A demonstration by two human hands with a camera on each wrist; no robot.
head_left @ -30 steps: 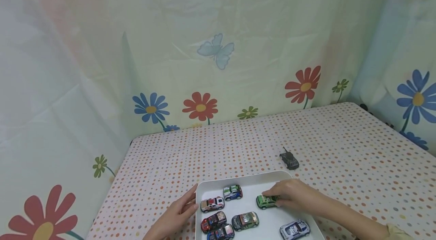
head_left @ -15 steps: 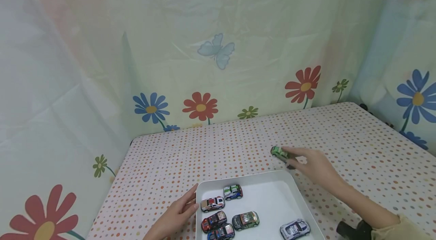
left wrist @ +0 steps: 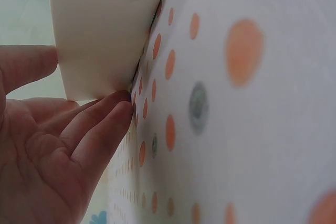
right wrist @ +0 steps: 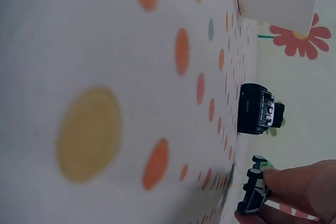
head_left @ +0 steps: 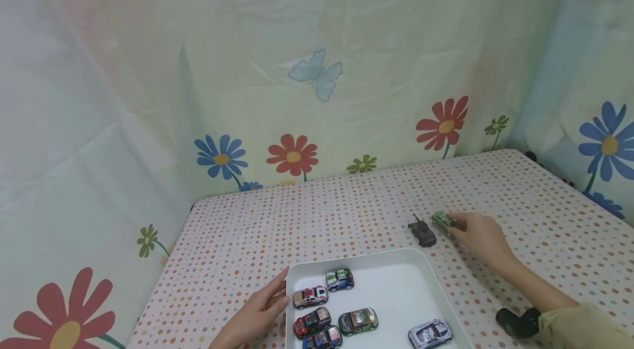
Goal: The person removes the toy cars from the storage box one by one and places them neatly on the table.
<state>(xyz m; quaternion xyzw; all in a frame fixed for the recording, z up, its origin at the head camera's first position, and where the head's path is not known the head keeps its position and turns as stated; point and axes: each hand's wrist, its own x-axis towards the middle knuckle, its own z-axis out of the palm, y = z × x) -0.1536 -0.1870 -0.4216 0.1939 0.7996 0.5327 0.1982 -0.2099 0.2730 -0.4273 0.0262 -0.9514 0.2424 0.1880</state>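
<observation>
Green toy car [head_left: 441, 220] sits pinched between thumb and fingers of the right hand [head_left: 479, 236], just beyond the far right corner of the white tray [head_left: 396, 283]. Car is tilted, close to the dotted table [head_left: 307, 222]; wheel contact cannot be confirmed. Dark toy tank [head_left: 422, 232] rests on the table just left of the green car, apart from it, its barrel pointing away from the tray.

Left hand [head_left: 255, 307]: fingers extended, thumb spread from them, touching the outside of the tray's left wall; nothing gripped.

Tray contents, six cars. Left side: white-and-red car [head_left: 310, 296], green-white-blue car [head_left: 339, 279], red-and-black car [head_left: 312, 322], blue-and-black car [head_left: 323, 337]. Nearer the middle: dark green car [head_left: 358, 321]. Right side: silver car [head_left: 430, 334].

Flower-print curtain [head_left: 238, 90] hangs behind the table. Black object [head_left: 517, 322] lies beside the right sleeve [head_left: 584, 330]; identity unclear.
</observation>
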